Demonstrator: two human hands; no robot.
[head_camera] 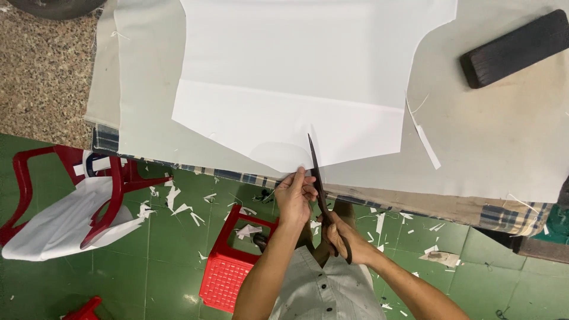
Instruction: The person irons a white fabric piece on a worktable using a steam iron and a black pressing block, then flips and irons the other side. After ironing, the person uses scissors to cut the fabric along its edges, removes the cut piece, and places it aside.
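A large white fabric piece [284,77] lies flat on a pale cloth-covered table [504,148]. My left hand [294,192] pinches the near edge of this fabric at the table's front edge. My right hand [344,237] grips the handles of dark scissors [316,175]. The blades point away from me, and their tips reach into the fabric's near edge just right of my left hand.
A dark rectangular block [514,48] rests on the table at the far right. A narrow white strip [427,145] lies beside the fabric. Below are a red plastic stool [228,269], a red chair [65,189] holding white cloth, and several white scraps on the green tiled floor [172,237].
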